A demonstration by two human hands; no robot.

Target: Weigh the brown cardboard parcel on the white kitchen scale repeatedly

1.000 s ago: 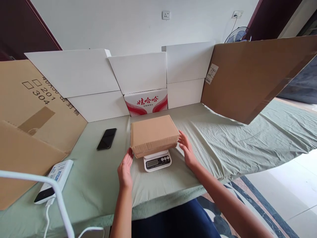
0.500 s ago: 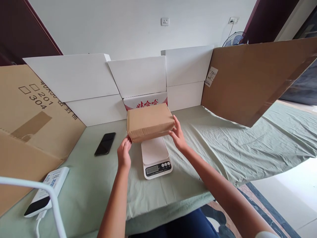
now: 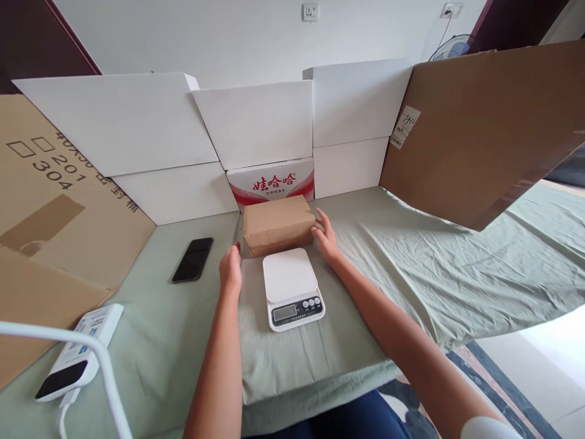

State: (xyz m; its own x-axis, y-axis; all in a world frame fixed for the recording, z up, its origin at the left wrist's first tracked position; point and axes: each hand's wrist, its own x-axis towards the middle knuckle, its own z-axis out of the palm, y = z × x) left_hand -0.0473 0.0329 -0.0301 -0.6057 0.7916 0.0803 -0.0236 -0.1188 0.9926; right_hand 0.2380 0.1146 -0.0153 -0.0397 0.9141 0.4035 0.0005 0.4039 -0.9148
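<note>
A small brown cardboard box (image 3: pixel 280 225) rests on the green cloth, just behind a white kitchen scale (image 3: pixel 289 277) with a dark display panel. The scale's platform carries nothing. My left hand (image 3: pixel 231 268) is upright beside the box's left front corner, a little apart from it, with its fingers partly hidden and loosely extended. At the box's right end, my right hand (image 3: pixel 326 236) has its fingers spread; a fingertip looks close to or touching the box.
A black phone (image 3: pixel 192 260) lies to the left. Nearer stands a white power strip (image 3: pixel 82 350) with a cable, beside a white curved tube (image 3: pixel 98 350). White boxes (image 3: pixel 256 125) and a red-lettered carton (image 3: pixel 272 182) line the back. Large cardboard panels (image 3: pixel 479 134) flank both sides.
The cardboard box has gone down and back from above the scale onto the cloth behind it. My left hand has let go of it, and my right hand's grip has loosened.
</note>
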